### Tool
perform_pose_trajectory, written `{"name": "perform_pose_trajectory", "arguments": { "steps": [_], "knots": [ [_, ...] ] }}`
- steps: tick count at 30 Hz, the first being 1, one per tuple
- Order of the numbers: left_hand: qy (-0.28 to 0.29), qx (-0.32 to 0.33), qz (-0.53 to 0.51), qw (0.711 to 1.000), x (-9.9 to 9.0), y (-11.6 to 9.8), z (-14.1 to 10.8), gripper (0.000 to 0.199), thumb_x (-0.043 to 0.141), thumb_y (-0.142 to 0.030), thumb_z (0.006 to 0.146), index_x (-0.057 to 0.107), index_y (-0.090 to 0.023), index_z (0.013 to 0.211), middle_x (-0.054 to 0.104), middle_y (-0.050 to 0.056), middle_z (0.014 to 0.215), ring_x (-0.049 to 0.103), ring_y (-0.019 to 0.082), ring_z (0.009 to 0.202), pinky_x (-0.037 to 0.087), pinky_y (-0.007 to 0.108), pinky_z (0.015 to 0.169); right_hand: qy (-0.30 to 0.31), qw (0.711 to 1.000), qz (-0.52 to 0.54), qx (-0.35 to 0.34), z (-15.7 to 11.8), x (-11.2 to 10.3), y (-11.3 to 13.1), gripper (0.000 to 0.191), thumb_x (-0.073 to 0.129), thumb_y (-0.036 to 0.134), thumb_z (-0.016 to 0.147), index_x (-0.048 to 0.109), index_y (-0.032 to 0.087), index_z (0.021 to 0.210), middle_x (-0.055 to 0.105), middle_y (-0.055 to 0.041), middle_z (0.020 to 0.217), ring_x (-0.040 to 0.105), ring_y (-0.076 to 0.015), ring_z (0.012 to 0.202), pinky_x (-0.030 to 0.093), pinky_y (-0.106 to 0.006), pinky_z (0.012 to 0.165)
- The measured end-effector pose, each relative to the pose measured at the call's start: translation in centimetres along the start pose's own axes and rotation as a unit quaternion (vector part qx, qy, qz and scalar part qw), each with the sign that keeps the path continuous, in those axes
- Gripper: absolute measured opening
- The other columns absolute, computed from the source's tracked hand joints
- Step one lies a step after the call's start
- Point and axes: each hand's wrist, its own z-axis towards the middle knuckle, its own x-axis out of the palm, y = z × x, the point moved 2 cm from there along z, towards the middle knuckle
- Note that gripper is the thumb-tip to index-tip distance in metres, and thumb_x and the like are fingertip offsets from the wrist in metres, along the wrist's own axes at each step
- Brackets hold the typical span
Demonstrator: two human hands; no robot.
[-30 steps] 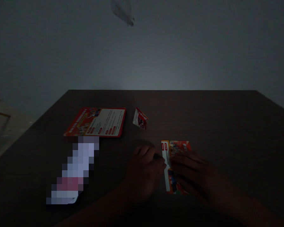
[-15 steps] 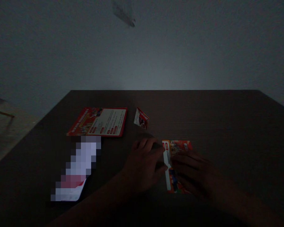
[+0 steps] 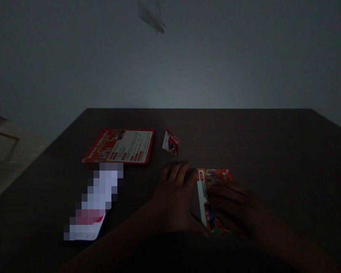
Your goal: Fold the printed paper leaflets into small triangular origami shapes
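A red, white and orange printed sheet lies flat on the dark table, low and right of centre. Across its right part rests my right hand, fingers spread flat and hiding some of the print. My left hand is at the sheet's left edge, with thumb and index finger apart and the other fingers curled; nothing shows in its grasp. Just beyond my left hand sits a small folded red and white card.
At the left of the dark wooden table lies a larger red and white printed booklet. Nearer to me is a lit, pixelated phone, beside my left forearm. A pale wall stands behind the table.
My left thumb has moved down and away from the index finger, so the hand is opened wider at the sheet's left edge. My right hand has stayed on the sheet. The view has shifted slightly.
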Motion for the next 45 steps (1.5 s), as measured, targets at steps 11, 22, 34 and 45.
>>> {"name": "perform_pose_trajectory", "arguments": {
  "steps": [11,22,34,45],
  "knots": [
    [-0.030,0.077,-0.013,0.996,0.3,0.1,0.0,0.120,0.058,-0.081,0.050,0.024,-0.011,0.141,0.022,0.018,0.150,0.018,0.035,0.136,0.009,0.052,0.110,-0.014,1.000,0.004,0.005,0.3,-0.2,0.2,0.021,0.054,0.022,0.088,0.063,0.021,0.107,0.066,-0.0054,0.108,0.060,-0.0215,0.102,0.046,-0.041,0.093],
    [-0.050,0.123,-0.031,0.991,0.5,-1.0,0.1,0.080,0.065,-0.062,0.064,0.047,-0.017,0.127,0.044,0.014,0.137,0.036,0.030,0.126,0.020,0.047,0.107,-0.038,0.999,0.009,-0.007,-0.5,-0.2,-0.8,0.025,0.053,0.018,0.087,0.062,0.019,0.110,0.066,-0.0086,0.112,0.060,-0.0209,0.105,0.048,-0.039,0.093],
    [-0.062,0.237,-0.015,0.969,0.5,-2.1,-0.4,0.026,0.043,-0.030,0.091,0.063,-0.014,0.093,0.068,0.007,0.088,0.060,0.019,0.086,0.043,0.035,0.080,0.005,0.995,0.101,-0.014,-2.1,-1.2,-2.4,0.061,0.067,0.039,0.076,0.045,0.021,0.130,0.054,-0.0117,0.130,0.044,-0.0259,0.126,0.042,-0.044,0.101],
    [-0.073,0.197,-0.089,0.974,0.1,-1.2,-0.3,0.048,0.056,-0.052,0.081,0.056,-0.013,0.110,0.067,0.009,0.098,0.058,0.022,0.092,0.041,0.037,0.083,-0.001,0.997,0.067,-0.037,-2.3,-1.5,-3.5,0.042,0.060,0.016,0.078,0.056,0.023,0.120,0.060,-0.0099,0.124,0.052,-0.0237,0.119,0.036,-0.050,0.104]
  ]
}}
